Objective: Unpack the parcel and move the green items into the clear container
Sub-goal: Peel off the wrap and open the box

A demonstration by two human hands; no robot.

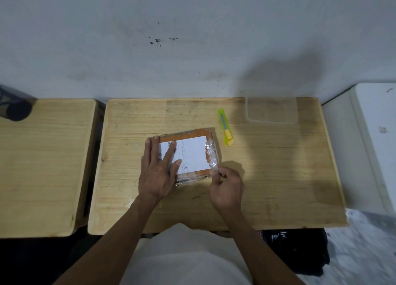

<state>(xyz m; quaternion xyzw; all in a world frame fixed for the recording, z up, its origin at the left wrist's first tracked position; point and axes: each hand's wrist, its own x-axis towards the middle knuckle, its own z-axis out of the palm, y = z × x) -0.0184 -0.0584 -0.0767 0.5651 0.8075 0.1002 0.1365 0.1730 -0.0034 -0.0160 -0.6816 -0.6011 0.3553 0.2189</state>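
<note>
the left hand (157, 171) lies flat, fingers spread, on the left end of the parcel (188, 154) at the desk's (267, 177) middle; the right hand (226, 187) pinches the clear wrap at its near right corner. the parcel's long axis runs left to right, slightly tilted. a green box cutter (225, 127) lies beside its far right corner, the clear container (272, 110) at the desk's far edge

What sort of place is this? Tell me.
Probably a plain makeshift workroom, not a proper packing station: low wooden tables pushed against a stained bare wall, with only a parcel, cutter and clear container laid out.
</note>
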